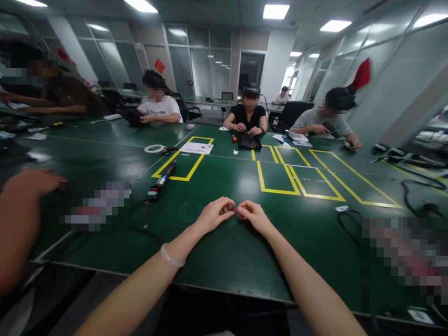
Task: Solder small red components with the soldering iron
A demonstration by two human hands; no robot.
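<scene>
Above the green tabletop (pixel 224 254), near the middle of the view, my two hands meet at their fingertips. My left hand (pixel 217 213), with a pale bangle (pixel 171 256) on its wrist, pinches one side of a small red piece (pixel 235 210). The other side is pinched by my right hand (pixel 255 215). Fingers cover most of the piece, and it is too small to tell its kind. To the left of my hands lies a blue and black electric screwdriver (pixel 164 178) with a cable.
Yellow tape rectangles (pixel 280 190) mark the table. A white sheet (pixel 196 148) and a tape roll (pixel 154 149) lie beyond the screwdriver. A person opposite works over a black tray (pixel 249 142). Another person's arm (pixel 24 219) reaches in at left; a black cable (pixel 350 226) lies at right.
</scene>
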